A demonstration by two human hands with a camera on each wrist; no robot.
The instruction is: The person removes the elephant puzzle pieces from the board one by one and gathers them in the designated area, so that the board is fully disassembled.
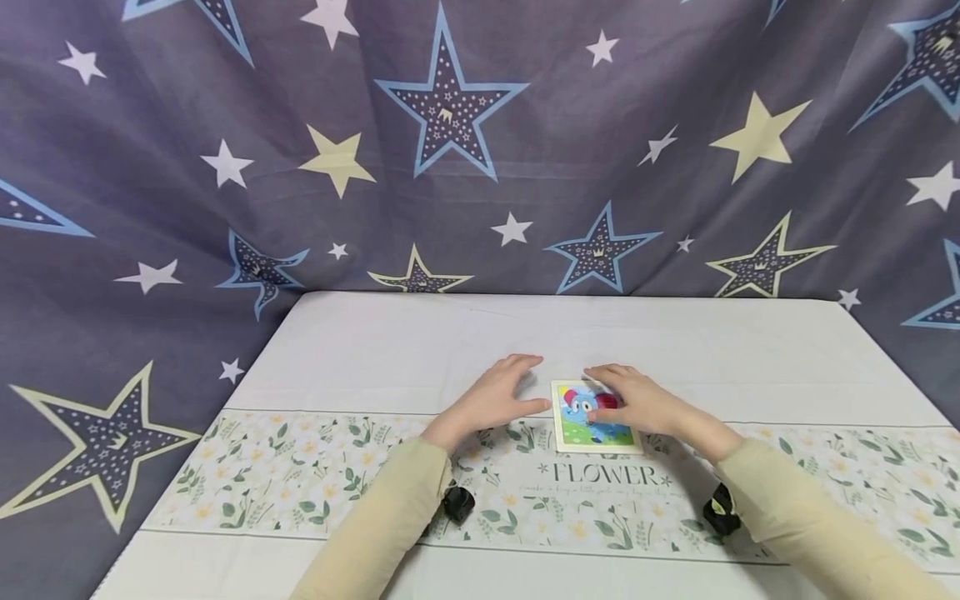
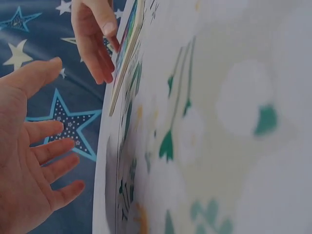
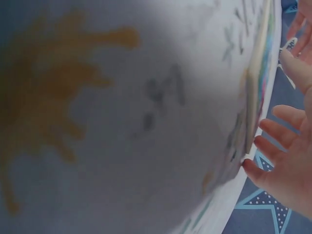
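The right hand hides part of the right side of the elephant picture board, which lies flat on the cloth-covered worktop between the hands, just above the FLOWER lettering. Both wrist views catch the board only edge-on, its picture hardly readable. The left hand is spread wide beside it, holding nothing. The right has its fingers loosely extended, gripping nothing; whether they touch the board, I cannot tell.
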